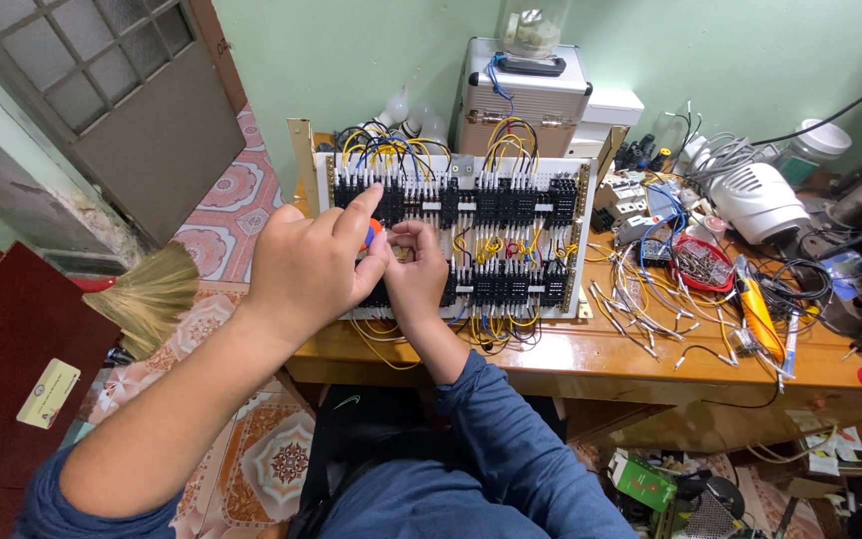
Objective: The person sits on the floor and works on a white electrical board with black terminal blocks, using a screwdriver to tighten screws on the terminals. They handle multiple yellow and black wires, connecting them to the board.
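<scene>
Gripping orange-handled tool [374, 232], left hand [306, 265]; right hand [416, 271] pinching at panel [511, 245]; red bowl [702, 265] holding screws.

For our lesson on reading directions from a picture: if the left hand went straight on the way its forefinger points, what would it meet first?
The left hand points up and away at the wired panel. It would probably meet the top row of black terminal blocks first; its fingertip already looks close, though depth is unclear.
</scene>
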